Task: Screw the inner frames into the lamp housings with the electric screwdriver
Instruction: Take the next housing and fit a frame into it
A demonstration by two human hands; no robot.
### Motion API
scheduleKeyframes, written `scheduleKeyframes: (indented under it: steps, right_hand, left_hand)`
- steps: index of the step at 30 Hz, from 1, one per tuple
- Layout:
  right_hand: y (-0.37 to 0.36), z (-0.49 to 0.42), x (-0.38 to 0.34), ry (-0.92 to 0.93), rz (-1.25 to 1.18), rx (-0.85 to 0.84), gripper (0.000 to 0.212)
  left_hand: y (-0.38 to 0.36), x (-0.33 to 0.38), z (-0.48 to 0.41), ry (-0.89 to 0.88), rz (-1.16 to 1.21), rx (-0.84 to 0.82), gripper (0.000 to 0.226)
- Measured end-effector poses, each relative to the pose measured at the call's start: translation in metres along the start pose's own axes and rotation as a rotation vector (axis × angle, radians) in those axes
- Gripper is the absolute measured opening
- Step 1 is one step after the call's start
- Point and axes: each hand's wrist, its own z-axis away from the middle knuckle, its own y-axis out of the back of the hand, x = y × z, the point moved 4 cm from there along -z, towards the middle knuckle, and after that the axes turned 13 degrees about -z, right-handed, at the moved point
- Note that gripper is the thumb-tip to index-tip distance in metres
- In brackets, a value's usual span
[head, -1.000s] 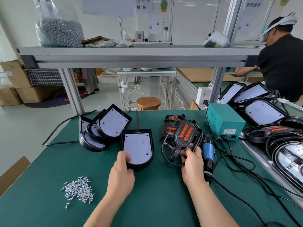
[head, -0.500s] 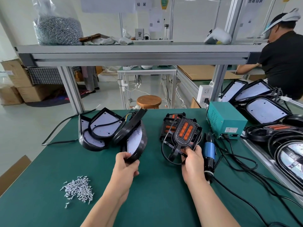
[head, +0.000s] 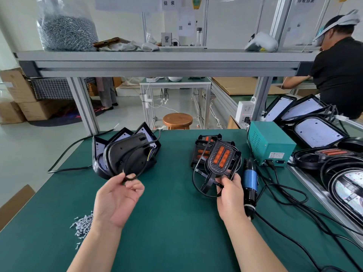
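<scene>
1 electric screwdriver point(head: 249, 179) beside right hand point(head: 230, 195), teal box point(head: 272, 143) behind

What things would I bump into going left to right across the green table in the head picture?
Screws → housing, whose cable the left hand pinches → frame, held by the right hand → screwdriver → green box.

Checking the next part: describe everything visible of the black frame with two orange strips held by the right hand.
The black plastic-looking inner frame has a rounded, textured face with two orange oblong strips and open struts below. It is tilted up toward the camera, and the right hand grips its lower struts.
</scene>
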Motion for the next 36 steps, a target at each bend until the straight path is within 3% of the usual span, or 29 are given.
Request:
scheduleKeyframes:
  steps: [7,11,15,18,21,26,31,34,36]
  right_hand:
    - [-0.001,0.004,-0.002,-0.007,0.021,0.008,0.033]
    - [-0.001,0.005,-0.005,-0.013,0.011,0.02,0.033]
    - [0.001,0.004,-0.007,-0.018,-0.031,0.02,0.031]
    - [0.002,0.003,-0.012,-0.015,-0.086,0.016,0.032]
    - [0.004,0.003,-0.019,-0.03,-0.157,0.017,0.031]
    - [-0.002,0.011,-0.016,-0.158,-0.242,-0.08,0.031]
    - [-0.013,0.024,-0.011,-0.137,0.015,-0.248,0.031]
    - [-0.015,0.029,-0.007,-0.044,0.244,-0.327,0.042]
    - [-0.014,0.031,-0.007,0.034,0.354,-0.335,0.043]
  left_hand:
    - [-0.012,-0.011,-0.004,0.053,-0.204,-0.012,0.017]
    - [-0.015,-0.022,0.011,0.014,-0.494,-0.108,0.018]
    - [-0.017,-0.03,0.029,-0.069,-0.962,-0.129,0.033]
    - [-0.016,-0.034,0.041,-0.244,-1.433,-0.076,0.032]
    - [-0.018,-0.041,0.057,-0.395,-1.752,-0.052,0.037]
    - [-0.031,-0.066,0.076,-0.541,-2.167,-0.199,0.038]
    - [-0.038,-0.084,0.086,-0.552,-2.22,-0.271,0.079]
    - [-0.042,-0.08,0.094,-0.699,-2.173,-0.213,0.083]
    - [-0.039,-0.079,0.095,-0.695,-2.141,-0.186,0.084]
